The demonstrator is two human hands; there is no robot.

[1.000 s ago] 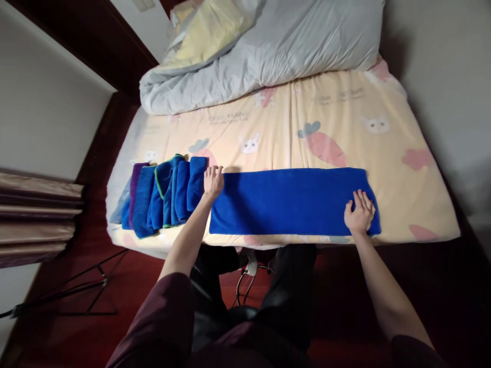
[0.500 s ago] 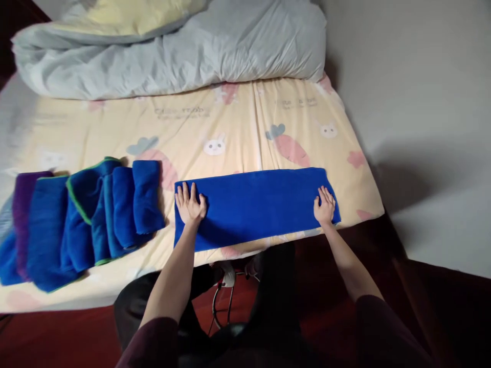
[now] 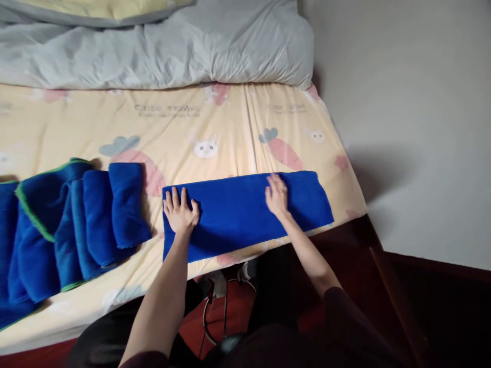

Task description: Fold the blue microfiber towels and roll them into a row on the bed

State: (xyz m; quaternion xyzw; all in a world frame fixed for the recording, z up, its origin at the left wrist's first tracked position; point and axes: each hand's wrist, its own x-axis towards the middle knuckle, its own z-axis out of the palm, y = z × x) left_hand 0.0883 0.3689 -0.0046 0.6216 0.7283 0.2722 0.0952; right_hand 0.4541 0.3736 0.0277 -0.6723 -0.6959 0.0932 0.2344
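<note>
A blue cloth (image 3: 233, 209) lies flat as a long strip near the front edge of the bed. My left hand (image 3: 181, 210) rests on its left end, palm down with the fingers spread. Right of the cloth's middle is my right hand (image 3: 276, 195), slightly blurred, its fingers apart over the cloth; whether it presses on the fabric I cannot tell. Neither hand grips anything.
Several folded blue cloths (image 3: 128, 204), some with green edging, overlap in a row at the left. A grey quilt (image 3: 238, 46) is bunched across the back of the patterned bed sheet (image 3: 230, 122). A pale wall (image 3: 414, 102) stands at the right.
My right hand has moved left along the cloth from its right end towards the middle. My left hand stays on the left end. The whole view has shifted a little.
</note>
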